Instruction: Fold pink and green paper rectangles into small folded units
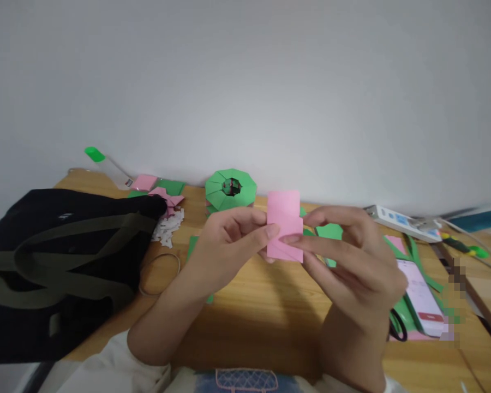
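Between my two hands, raised above the wooden table, is a small pink folded paper (283, 210) with layered flaps. My left hand (233, 243) pinches its left edge, thumb in front and fingers behind. My right hand (347, 256) grips the right side, with one fingertip pressed on the front face and others at the edge and behind. Beyond my left hand stands a round green paper piece (216, 183) made of folded segments, with a dark opening in its middle. Green paper pieces (329, 233) lie behind my right hand, partly hidden by it.
A black bag (69, 218) covers the table's left side. Beside it are white paper scraps (168, 229), folded pink paper (167, 201) and a thin ring (159, 273). To the right lie a phone (419, 295), a white power strip (405, 222) and scissors handles (400, 326).
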A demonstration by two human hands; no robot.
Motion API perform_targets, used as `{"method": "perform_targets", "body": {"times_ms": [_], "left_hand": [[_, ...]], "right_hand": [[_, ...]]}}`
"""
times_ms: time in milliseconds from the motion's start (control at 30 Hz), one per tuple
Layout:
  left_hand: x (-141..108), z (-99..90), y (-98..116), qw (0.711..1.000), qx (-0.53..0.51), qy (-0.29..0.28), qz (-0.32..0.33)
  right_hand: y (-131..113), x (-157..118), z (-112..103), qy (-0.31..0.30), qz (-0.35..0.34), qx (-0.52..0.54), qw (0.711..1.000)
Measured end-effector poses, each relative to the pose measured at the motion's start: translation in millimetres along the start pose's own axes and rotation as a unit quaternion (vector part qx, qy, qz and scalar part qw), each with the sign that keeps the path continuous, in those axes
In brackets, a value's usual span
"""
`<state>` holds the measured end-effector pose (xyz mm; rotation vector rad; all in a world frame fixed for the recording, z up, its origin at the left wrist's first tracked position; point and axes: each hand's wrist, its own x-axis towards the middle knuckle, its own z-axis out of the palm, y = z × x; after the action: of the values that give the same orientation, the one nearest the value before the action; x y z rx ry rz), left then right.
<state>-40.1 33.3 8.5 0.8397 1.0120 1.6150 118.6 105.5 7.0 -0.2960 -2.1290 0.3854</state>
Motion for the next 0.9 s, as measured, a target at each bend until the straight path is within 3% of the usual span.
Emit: {"method": "perform_targets", "body": {"times_ms": [200,300,433,500,567,667,900], "left_hand": [[4,-6.1,-3,0.995,-0.019,-0.066,-0.069],[4,-7.6,-5,0.994,0.018,-0.067,-0.08],[2,-7.0,-6,0.984,0.155,0.061,0.054],[1,-6.5,-5,0.969,0.212,0.052,0.119],[0,-5.5,-5,0.965,0.23,-0.003,0.13],[1,-2.7,-6,0.977,0.192,-0.031,0.087],[1,-0.2,-12,0.987,0.136,0.053,0.07]], "right_hand": [[-2,4,-1,-0.025,-0.018,-0.079,0.996],[-4,3,2,0.012,0.034,-0.027,0.999],[-5,-2,9,0.053,0.216,0.125,0.967],[-5,-4,10,0.04,0.285,0.189,0.939],[-4,-4,11,0.028,0.32,0.232,0.918],[-4,-3,11,0.024,0.335,0.253,0.907],[-6,-2,10,-0.012,0.282,0.172,0.944]]}}
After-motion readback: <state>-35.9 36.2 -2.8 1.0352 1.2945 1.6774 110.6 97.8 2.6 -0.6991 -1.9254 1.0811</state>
